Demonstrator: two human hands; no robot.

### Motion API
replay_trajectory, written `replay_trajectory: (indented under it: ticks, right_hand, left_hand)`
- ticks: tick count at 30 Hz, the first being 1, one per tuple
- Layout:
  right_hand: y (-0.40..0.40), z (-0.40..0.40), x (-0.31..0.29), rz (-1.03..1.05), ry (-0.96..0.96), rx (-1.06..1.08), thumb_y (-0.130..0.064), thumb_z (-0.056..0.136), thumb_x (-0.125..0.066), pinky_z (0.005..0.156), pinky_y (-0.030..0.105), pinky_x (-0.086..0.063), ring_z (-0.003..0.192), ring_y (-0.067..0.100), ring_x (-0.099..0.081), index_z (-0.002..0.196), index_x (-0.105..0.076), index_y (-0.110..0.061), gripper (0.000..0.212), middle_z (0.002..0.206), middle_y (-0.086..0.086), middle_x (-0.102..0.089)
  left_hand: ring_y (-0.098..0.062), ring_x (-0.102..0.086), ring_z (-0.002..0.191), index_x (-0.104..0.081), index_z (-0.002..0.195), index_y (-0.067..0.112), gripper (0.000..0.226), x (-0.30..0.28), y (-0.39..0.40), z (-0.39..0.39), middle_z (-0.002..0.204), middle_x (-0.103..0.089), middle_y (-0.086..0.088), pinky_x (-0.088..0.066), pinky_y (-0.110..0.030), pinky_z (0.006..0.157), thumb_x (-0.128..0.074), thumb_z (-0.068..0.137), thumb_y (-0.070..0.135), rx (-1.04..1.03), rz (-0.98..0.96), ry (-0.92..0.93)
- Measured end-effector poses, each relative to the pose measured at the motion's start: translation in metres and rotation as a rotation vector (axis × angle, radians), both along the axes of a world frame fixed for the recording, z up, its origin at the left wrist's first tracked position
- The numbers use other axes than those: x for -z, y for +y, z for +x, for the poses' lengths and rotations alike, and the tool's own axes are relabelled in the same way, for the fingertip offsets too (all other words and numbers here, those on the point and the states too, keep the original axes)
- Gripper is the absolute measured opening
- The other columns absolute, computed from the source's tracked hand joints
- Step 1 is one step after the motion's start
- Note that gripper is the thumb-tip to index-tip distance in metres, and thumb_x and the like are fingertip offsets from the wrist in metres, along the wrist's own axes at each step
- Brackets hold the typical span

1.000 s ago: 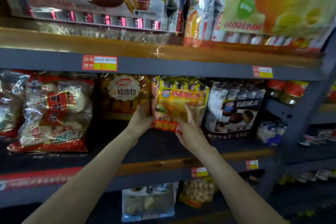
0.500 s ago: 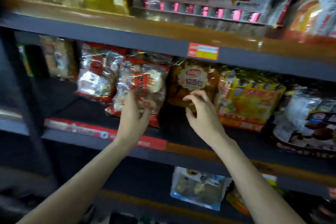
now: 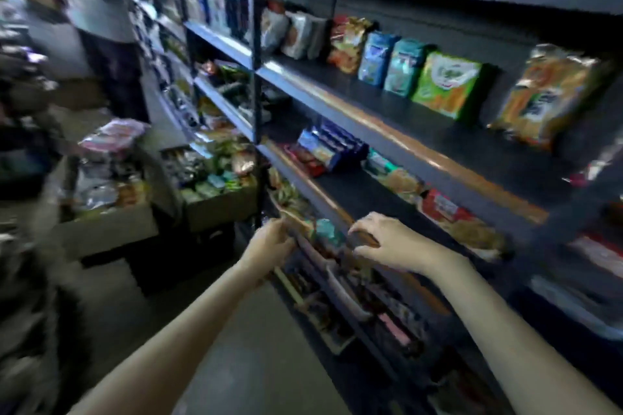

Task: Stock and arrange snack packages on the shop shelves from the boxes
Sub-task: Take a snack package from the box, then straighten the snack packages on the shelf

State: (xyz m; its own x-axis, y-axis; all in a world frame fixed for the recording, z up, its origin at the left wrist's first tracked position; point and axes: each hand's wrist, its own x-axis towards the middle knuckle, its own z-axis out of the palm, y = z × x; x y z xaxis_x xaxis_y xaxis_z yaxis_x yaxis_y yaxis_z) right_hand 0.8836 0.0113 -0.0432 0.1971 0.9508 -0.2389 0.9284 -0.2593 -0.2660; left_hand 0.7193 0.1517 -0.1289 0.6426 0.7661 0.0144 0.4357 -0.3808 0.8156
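Left hand (image 3: 269, 242) at 7 o'clock, fingers curled, grip unclear from blur, right hand (image 3: 387, 242) at 5 o'clock, fingers loosely spread over shelf edge (image 3: 337, 209), open boxes (image 3: 215, 209) at 9 o'clock

Both hands (image 3: 269, 242) (image 3: 391, 242) forward, fingers loosely curled

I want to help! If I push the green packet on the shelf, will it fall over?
Probably, yes. The green packet stands upright on a narrow base, so a push near its top would likely tip it. It looks like a puffy bag, so it is probably light and a bit crinkly. It shouldn't roll.
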Motion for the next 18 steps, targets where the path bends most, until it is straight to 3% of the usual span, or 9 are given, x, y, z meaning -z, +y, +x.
replay_trajectory:
  ticks: [3,4,7,10,13,18]
  right_hand:
    - [0.08,-0.027,0.028,-0.116,0.033,-0.031,-0.028,0.096,-0.05,0.103,0.037,-0.037,0.13,0.024,-0.039,0.129,-0.049,-0.016,0.036,0.138,0.005,-0.04]
    - [0.107,-0.034,0.035,-0.158,0.028,-0.054,-0.028,0.096,-0.049,0.101,0.036,-0.038,0.129,0.023,-0.04,0.13,-0.049,-0.016,0.036,0.139,0.005,-0.04]
    - [0.19,-0.056,0.052,-0.2,0.037,-0.104,-0.024,0.096,-0.05,0.089,0.026,-0.041,0.12,0.022,-0.048,0.129,-0.051,-0.013,0.035,0.134,0.006,-0.049]
    - [0.277,-0.089,0.076,-0.216,0.051,-0.196,-0.02,0.095,-0.052,0.09,0.025,-0.038,0.118,0.022,-0.051,0.124,-0.056,-0.009,0.032,0.13,0.009,-0.055]
    - [0.365,-0.122,0.104,-0.233,0.099,-0.288,-0.02,0.095,-0.053,0.088,0.023,-0.038,0.115,0.021,-0.052,0.124,-0.054,-0.009,0.032,0.128,0.008,-0.056]
    - [0.516,-0.14,0.158,-0.256,0.128,-0.341,-0.022,0.093,-0.055,0.091,0.029,-0.042,0.113,0.022,-0.052,0.124,-0.054,-0.012,0.032,0.127,0.008,-0.055]
  left_hand:
    - [-0.022,-0.057,0.086,-0.063,0.089,0.008,0.015,0.028,0.08,-0.083,0.087,-0.064,-0.013,-0.045,-0.025,0.064,-0.048,0.092,0.004,-0.35,-0.308,-0.069]
    - [-0.022,-0.057,0.087,-0.062,0.092,0.007,0.015,0.034,0.101,-0.11,0.087,-0.063,-0.012,-0.045,-0.026,0.066,-0.047,0.094,0.004,-0.443,-0.347,-0.08]
    - [-0.021,-0.058,0.088,-0.06,0.097,0.006,0.017,0.049,0.156,-0.183,0.095,-0.061,-0.014,-0.046,-0.033,0.071,-0.043,0.096,0.002,-0.649,-0.314,-0.097]
    - [-0.028,-0.062,0.091,-0.059,0.093,0.009,0.015,0.073,0.199,-0.239,0.097,-0.063,-0.016,-0.05,-0.036,0.073,-0.046,0.093,0.001,-0.835,-0.337,-0.087]
    - [-0.034,-0.062,0.098,-0.056,0.098,0.007,0.012,0.092,0.248,-0.267,0.095,-0.061,-0.015,-0.05,-0.046,0.09,-0.049,0.092,0.0,-0.892,-0.386,-0.074]
    - [-0.029,-0.061,0.098,-0.05,0.106,0.01,0.015,0.123,0.369,-0.27,0.101,-0.06,-0.013,-0.05,-0.046,0.09,-0.054,0.091,0.009,-0.852,-0.392,0.03]
